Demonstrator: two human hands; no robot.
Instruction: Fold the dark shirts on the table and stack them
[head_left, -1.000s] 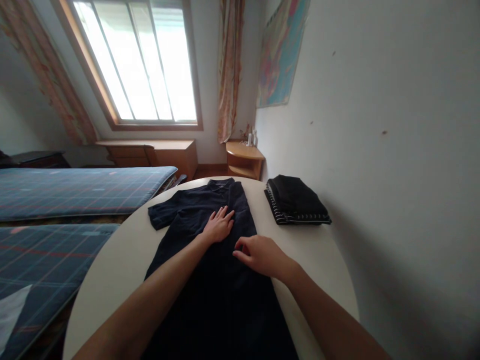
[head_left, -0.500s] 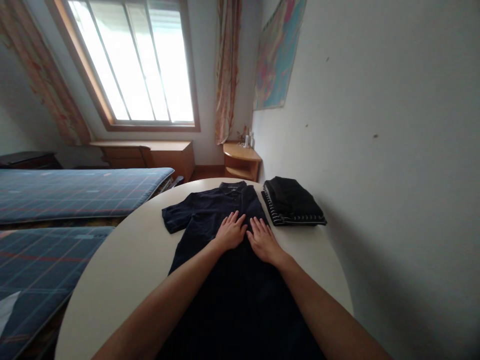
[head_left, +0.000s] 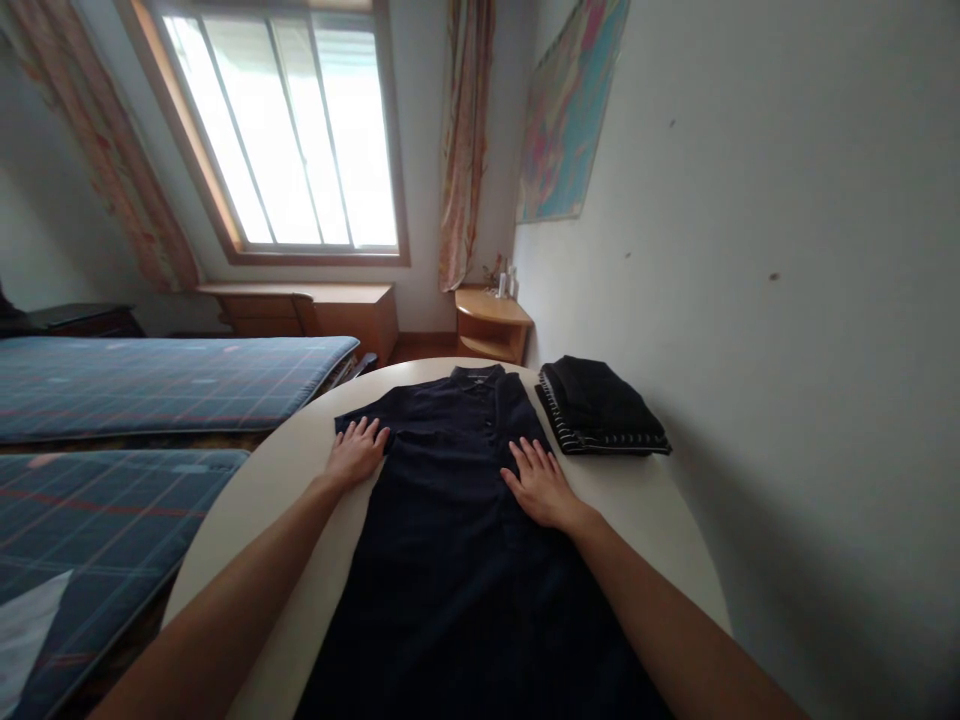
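A dark navy collared shirt (head_left: pixel 442 500) lies spread on a round cream table (head_left: pixel 300 510), its collar toward the far edge. Its left sleeve reaches out to the left; no sleeve sticks out on the right side. My left hand (head_left: pixel 356 455) rests flat on the left sleeve, fingers apart. On the right part of the shirt, below the collar, my right hand (head_left: pixel 541 485) lies flat with its fingers spread. Neither hand grips the cloth.
Folded dark clothes (head_left: pixel 600 405) are stacked at the table's right, near the white wall (head_left: pixel 787 400). Two plaid mattresses (head_left: pixel 172 385) lie to the left. Beyond the table are a corner shelf (head_left: pixel 491 307) and a desk (head_left: pixel 345 293) under the window.
My left hand has moved left from the middle of the shirt to the sleeve. My right hand stays on the shirt's right part. The view has shifted slightly left.
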